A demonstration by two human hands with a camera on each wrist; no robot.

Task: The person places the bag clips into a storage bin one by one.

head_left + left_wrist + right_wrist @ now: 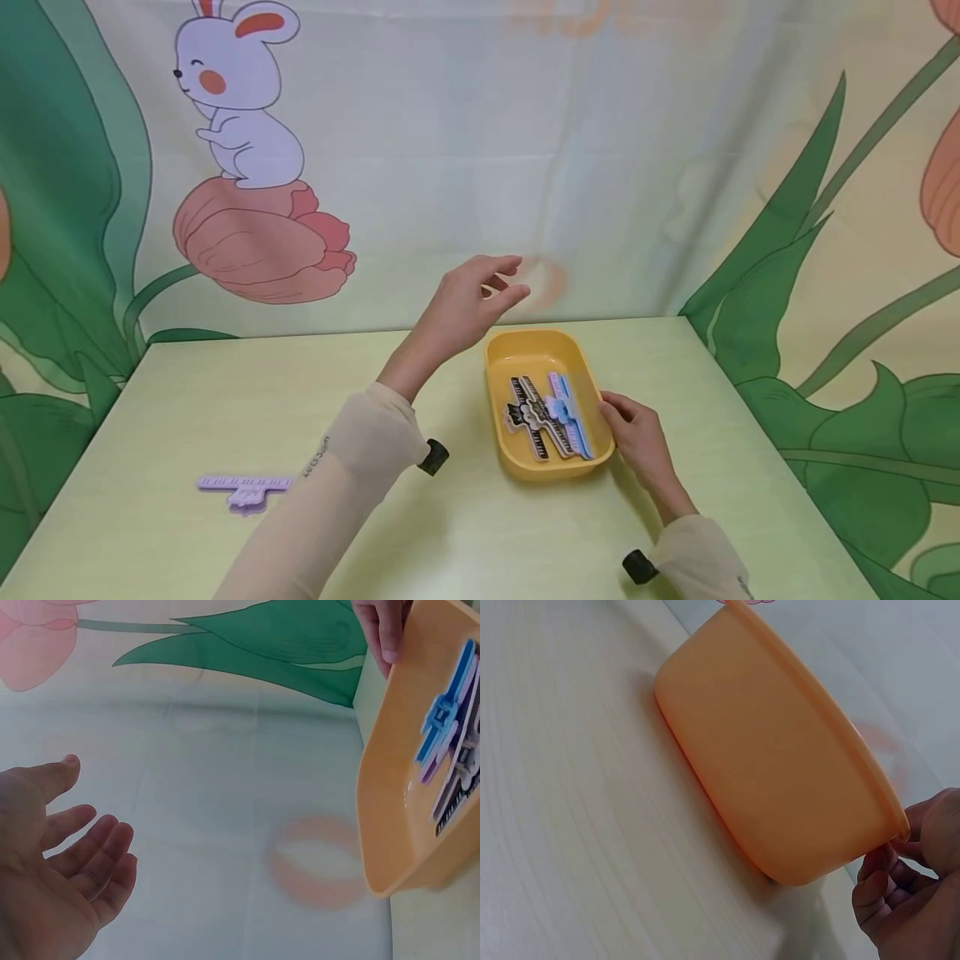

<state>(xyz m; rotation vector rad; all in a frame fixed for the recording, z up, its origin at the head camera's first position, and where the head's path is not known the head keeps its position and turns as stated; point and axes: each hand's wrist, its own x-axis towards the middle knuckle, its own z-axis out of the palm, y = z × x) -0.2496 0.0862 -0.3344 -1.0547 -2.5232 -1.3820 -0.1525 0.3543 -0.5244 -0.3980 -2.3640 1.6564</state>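
Note:
My left hand (476, 300) is raised above the back of the table, fingers loosely bent and nothing in them. To its lower right stands a yellow plastic tray (517, 472). The right hand (637, 433) pinches the tray's right rim between thumb and fingers, as the right wrist view also shows. Several long clips with ruler-like bars lie inside: dark ones (537, 442) with piano-key markings, a blue clip (573, 421) and a purple one (430, 772) beside it. Another purple clip (243, 485) lies on the table's left side, its right end hidden behind my left sleeve.
A pale yellow-green table (420, 533) meets a cloth backdrop (420, 208) printed with a rabbit, flowers and leaves. Black wrist devices (433, 457) show at both cuffs. The left forearm crosses over the table's middle.

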